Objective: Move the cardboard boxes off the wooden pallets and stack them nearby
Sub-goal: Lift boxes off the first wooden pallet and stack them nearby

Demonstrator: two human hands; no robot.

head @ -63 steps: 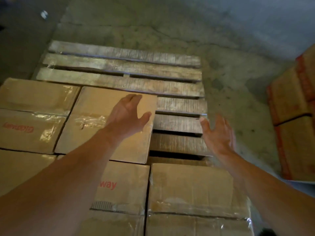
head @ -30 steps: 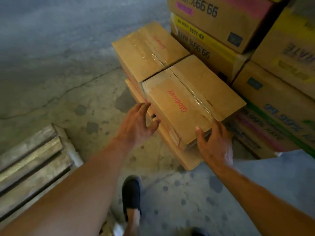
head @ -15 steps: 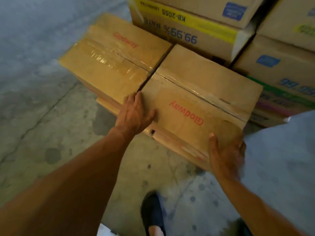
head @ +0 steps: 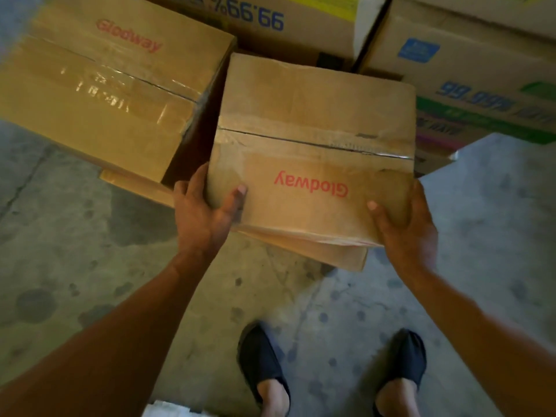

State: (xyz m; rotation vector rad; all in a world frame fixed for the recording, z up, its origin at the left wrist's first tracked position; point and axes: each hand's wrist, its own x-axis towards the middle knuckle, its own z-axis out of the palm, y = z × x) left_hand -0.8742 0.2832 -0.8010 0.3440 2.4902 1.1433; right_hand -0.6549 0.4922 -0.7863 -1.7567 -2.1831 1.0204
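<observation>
A taped brown cardboard box (head: 313,121) with red "Glodway" lettering sits on top of another box (head: 328,251) on the concrete floor. My left hand (head: 204,212) grips its near left corner, thumb on the top face. My right hand (head: 403,227) grips its near right corner, thumb on top. A second Glodway box (head: 105,94) lies just to the left, with a dark gap between the two. The wooden pallets are out of view.
Larger printed cartons (head: 469,70) are stacked right behind the Glodway boxes. My two feet in dark shoes (head: 264,365) stand on the stained concrete floor (head: 75,266) in front of the stack.
The view swung from the pallet to this floor stack. Both hands moved from beside the right-hand box to gripping its near corners, and the gap to the left box has widened.
</observation>
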